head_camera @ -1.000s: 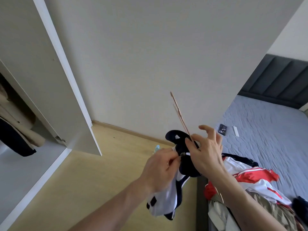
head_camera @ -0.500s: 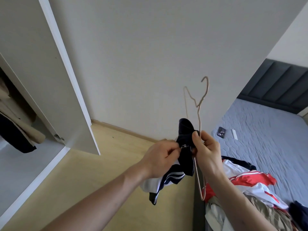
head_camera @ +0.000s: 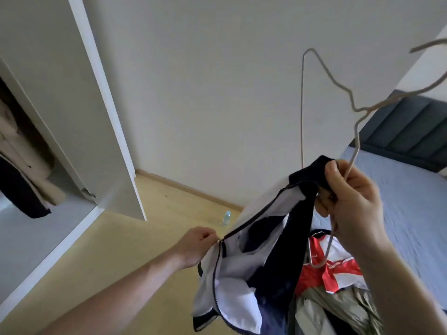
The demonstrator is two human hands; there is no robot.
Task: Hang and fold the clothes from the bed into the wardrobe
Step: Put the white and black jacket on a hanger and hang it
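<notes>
A white and navy zip jacket hangs in front of me over the bed's edge. My right hand grips its dark collar together with a thin beige wire hanger, whose hook points up to the right. My left hand pinches the zipper pull, lower and to the left, with the zip line stretched up to the collar. A red and white garment and a beige one lie piled on the bed. The wardrobe stands open at the left with clothes hanging inside.
The white wardrobe door juts out over the wooden floor. A small plastic bottle stands on the floor by the wall. A dark padded headboard closes the bed's far end.
My left hand has drawn the zipper pull down and to the left, opening the jacket. My right hand has lifted the collar and hanger higher and to the right.
</notes>
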